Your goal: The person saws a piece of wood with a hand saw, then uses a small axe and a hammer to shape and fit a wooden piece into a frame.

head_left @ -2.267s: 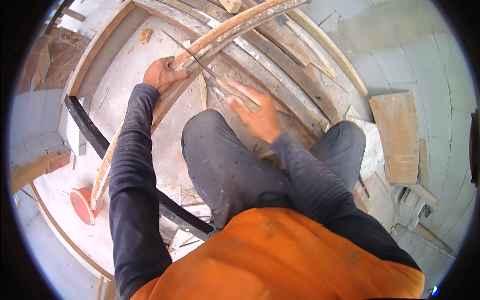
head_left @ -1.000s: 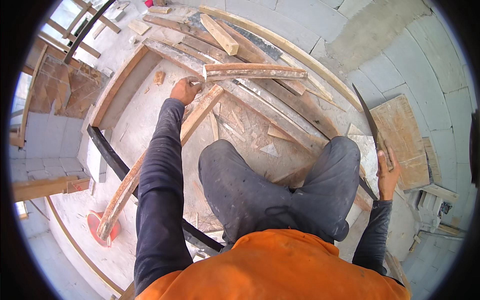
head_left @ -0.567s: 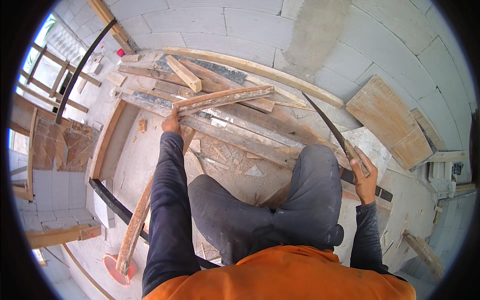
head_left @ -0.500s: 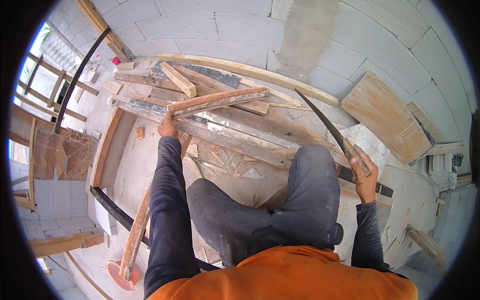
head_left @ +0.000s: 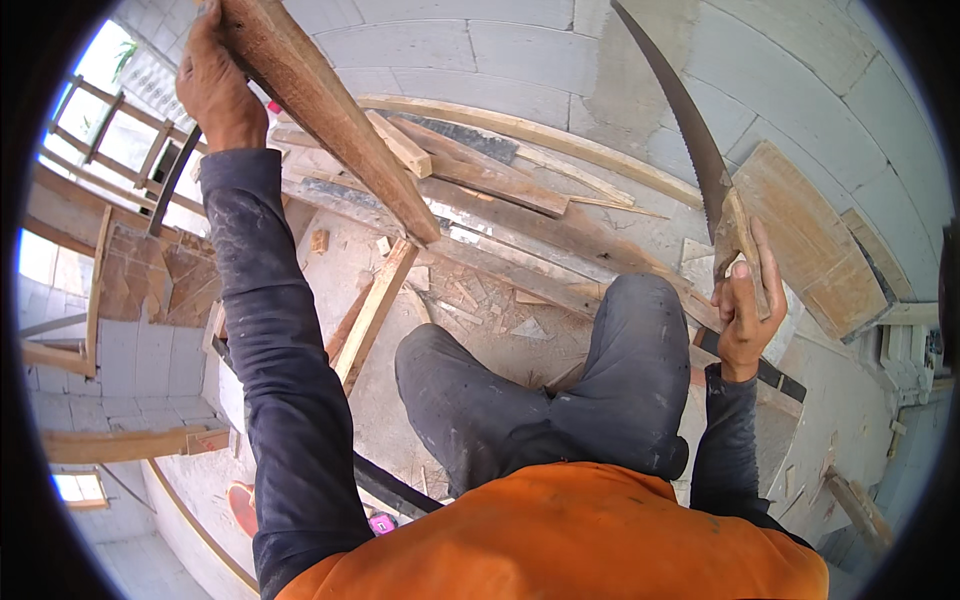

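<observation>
My left hand (head_left: pixel 222 95) is raised at the upper left, closed around one end of a weathered brown wooden board (head_left: pixel 330 115). The board slants down to the right, its far end above the pile of planks. A paler wooden batten (head_left: pixel 378 312) meets that lower end; whether the two are joined I cannot tell. On the right, my right hand (head_left: pixel 745 310) grips the wooden handle of a handsaw (head_left: pixel 690 125). Its long toothed blade points up and away, free of any wood.
Several old planks (head_left: pixel 520 220) lie on the dusty floor ahead, among wood scraps and chips. Beyond stands a grey block wall (head_left: pixel 480 50). A wooden panel (head_left: pixel 805 235) leans at the right. A pink object (head_left: pixel 382 523) lies near my left side.
My left hand has lifted the board and swung it up to the left, off the pile. The handsaw has been raised and its blade now points more steeply upward.
</observation>
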Motion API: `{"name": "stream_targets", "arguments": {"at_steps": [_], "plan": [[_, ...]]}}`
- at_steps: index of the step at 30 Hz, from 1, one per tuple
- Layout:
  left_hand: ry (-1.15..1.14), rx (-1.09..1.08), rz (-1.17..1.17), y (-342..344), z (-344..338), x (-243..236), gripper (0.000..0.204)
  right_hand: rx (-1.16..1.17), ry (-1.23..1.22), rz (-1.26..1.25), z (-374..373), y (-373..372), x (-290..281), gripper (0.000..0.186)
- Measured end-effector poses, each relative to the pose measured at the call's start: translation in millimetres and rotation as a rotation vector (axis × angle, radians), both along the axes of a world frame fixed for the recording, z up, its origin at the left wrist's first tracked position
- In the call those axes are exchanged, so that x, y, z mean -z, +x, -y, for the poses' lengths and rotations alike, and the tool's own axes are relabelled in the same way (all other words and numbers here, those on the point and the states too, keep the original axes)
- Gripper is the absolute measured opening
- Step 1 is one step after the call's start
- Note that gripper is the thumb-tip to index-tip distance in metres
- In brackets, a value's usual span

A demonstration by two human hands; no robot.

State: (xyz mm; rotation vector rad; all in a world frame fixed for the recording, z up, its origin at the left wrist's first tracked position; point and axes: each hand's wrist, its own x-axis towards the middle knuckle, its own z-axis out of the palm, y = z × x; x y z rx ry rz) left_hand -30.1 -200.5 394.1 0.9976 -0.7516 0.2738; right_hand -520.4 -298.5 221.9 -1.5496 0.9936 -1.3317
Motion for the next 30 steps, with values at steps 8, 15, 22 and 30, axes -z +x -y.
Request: {"name": "stream_targets", "arguments": {"at_steps": [8, 15, 22, 30], "plan": [[0.372, 0.257, -0.080, -64.8, -74.1, 63.9, 0.045, -0.319, -0.333, 0.064, -15.8, 34.7, -43.1, 0.072], [0.376, 0.152, 0.042, -96.8, -91.7, 89.2, 0.053, -0.711, -0.845, -0.032, -25.2, 45.1, -90.9, 0.055], [0.243, 0.091, -0.080, -109.0, -90.3, 101.6, 0.047, -0.768, -0.942, -0.351, -34.2, 35.6, -116.1, 0.056], [0.288, 0.223, -0.055, -162.2, -80.8, 116.4, 0.049, -0.681, -0.845, -0.324, -27.8, 109.8, -107.5, 0.048]]}}
